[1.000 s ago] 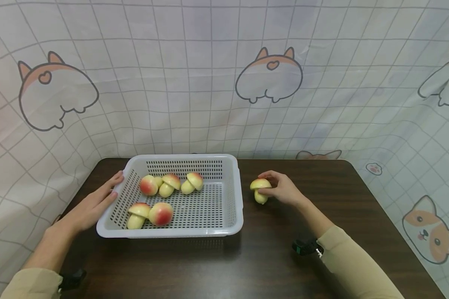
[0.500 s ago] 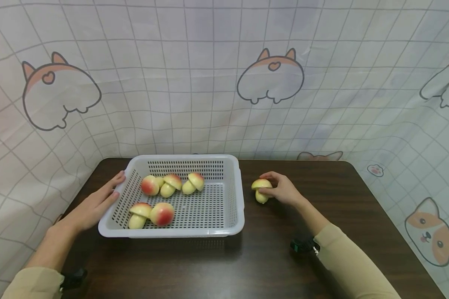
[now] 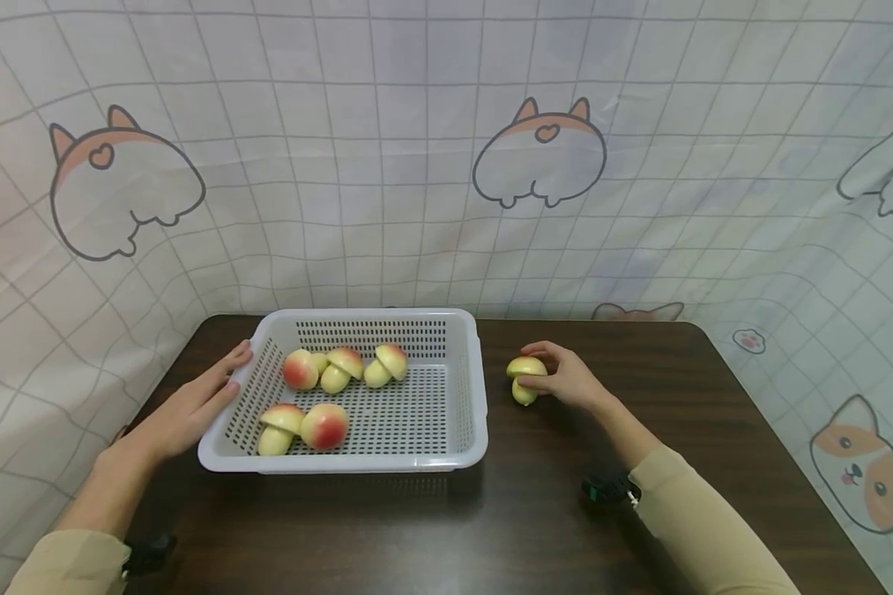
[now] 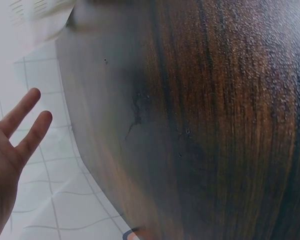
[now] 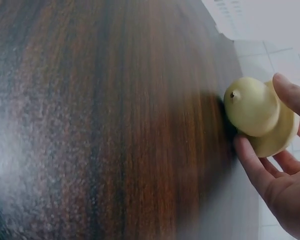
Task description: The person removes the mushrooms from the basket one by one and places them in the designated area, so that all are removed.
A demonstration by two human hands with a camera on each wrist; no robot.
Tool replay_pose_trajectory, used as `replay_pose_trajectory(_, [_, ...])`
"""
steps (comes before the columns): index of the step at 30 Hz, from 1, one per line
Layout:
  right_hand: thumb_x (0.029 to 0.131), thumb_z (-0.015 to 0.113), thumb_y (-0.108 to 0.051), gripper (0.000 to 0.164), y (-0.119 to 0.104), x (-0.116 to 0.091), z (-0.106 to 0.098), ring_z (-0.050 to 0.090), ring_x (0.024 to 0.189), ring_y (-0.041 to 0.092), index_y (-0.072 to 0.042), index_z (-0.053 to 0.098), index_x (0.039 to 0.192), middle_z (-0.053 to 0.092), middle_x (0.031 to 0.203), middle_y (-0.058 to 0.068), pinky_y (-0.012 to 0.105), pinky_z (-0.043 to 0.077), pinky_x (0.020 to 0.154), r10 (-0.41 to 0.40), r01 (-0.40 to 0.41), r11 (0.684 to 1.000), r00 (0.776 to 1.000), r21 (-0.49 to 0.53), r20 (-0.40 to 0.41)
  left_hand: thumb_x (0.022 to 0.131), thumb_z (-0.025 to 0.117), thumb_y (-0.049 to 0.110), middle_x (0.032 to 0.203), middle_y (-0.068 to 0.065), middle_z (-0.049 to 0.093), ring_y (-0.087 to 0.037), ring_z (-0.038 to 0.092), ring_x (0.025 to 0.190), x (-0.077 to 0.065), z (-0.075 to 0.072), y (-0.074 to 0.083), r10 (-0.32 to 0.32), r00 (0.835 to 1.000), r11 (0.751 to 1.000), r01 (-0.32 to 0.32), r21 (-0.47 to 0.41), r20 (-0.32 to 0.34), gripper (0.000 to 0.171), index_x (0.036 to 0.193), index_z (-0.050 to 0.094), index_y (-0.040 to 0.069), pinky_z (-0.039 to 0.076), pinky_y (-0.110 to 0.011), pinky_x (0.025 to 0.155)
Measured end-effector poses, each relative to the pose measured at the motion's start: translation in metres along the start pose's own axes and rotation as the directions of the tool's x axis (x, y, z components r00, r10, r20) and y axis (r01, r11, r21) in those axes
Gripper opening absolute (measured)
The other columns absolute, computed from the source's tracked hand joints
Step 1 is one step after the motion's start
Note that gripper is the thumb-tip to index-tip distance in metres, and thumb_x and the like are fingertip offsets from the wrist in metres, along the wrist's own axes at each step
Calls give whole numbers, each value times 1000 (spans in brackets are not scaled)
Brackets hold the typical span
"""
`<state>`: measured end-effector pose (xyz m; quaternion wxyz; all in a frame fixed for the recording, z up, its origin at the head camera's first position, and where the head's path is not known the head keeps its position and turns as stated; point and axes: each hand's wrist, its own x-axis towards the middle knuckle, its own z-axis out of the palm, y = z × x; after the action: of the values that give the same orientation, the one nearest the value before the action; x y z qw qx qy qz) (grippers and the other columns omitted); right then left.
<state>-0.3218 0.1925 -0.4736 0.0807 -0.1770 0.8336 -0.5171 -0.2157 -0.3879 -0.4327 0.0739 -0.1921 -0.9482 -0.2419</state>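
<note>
My right hand (image 3: pixel 565 380) holds a mushroom-shaped toy (image 3: pixel 525 368), yellow with a domed cap, just right of the basket. In the right wrist view the thumb and fingers of my right hand (image 5: pixel 285 185) curl round its cap. The stem of this toy mushroom (image 5: pixel 250 105) points toward the camera, close to the tabletop. My left hand (image 3: pixel 182 413) rests its fingers, fairly straight, against the left rim of a pale plastic basket (image 3: pixel 357 464). The left wrist view shows my left hand (image 4: pixel 7 155) with fingers spread, part of it cut off.
Inside the basket lie several more toy mushrooms, such as one with a red cap (image 3: pixel 324 426) near the front and another (image 3: pixel 385 365) at the back. Dark wood-grain table (image 3: pixel 342 529) lies beneath. A grid-patterned cloth (image 3: pixel 387 165) with cartoon dogs hangs behind and at the sides.
The toy mushroom in my right hand has tipped a little, its stem looking shorter now, and shifted slightly right. My left hand stays at the basket's rim. The head view has moved slightly.
</note>
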Motion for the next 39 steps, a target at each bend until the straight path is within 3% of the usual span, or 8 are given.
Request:
replay_pose_trajectory(4, [91, 81, -14, 57, 2, 1, -1, 58, 116, 37, 3, 55, 139, 59, 132, 23, 38, 58, 78, 10, -10, 1000, 1000, -17, -1, 109, 48, 24, 168, -8, 26, -44, 47, 134, 0, -1, 0, 9, 1000, 1000, -10, -6, -11, 55, 161, 34, 11, 31, -17, 92])
replay_pose_trajectory(13, [92, 79, -11, 54, 6, 3, -1, 58, 123, 40, 5, 56, 138, 60, 135, 22, 42, 48, 93, -59, 60, 997, 998, -47, 18, 109, 47, 26, 168, -7, 25, -43, 48, 134, 0, -1, 3, -4, 1000, 1000, 4, 2, 3, 56, 161, 33, 10, 36, -24, 91])
replay_pose_trajectory(21, [91, 80, -11, 58, 2, 1, -3, 58, 122, 43, 3, 53, 141, 56, 139, 26, 42, 58, 80, -12, 12, 1000, 1000, 8, 28, 109, 47, 25, 168, -7, 25, -44, 48, 134, 0, -1, 3, 3, 1000, 1000, -3, -3, -2, 56, 161, 33, 10, 35, -22, 91])
replay_pose_trajectory(30, [92, 79, -12, 59, 3, -1, -7, 60, 117, 43, 8, 51, 140, 55, 138, 30, 41, 58, 77, -51, 51, 999, 998, -5, 31, 110, 47, 24, 168, -7, 27, -42, 50, 131, 0, 0, 3, 10, 1000, 1000, -10, -18, -14, 54, 161, 34, 11, 35, -20, 89])
replay_pose_trajectory(39, [91, 80, -9, 60, -2, 0, -18, 60, 118, 42, 6, 52, 141, 54, 139, 30, 40, 58, 80, -7, 7, 1000, 999, -3, 35, 110, 46, 21, 167, -6, 29, -33, 55, 123, -1, 2, 3, 28, 999, 999, -29, -14, -44, 53, 161, 36, 11, 37, -21, 86])
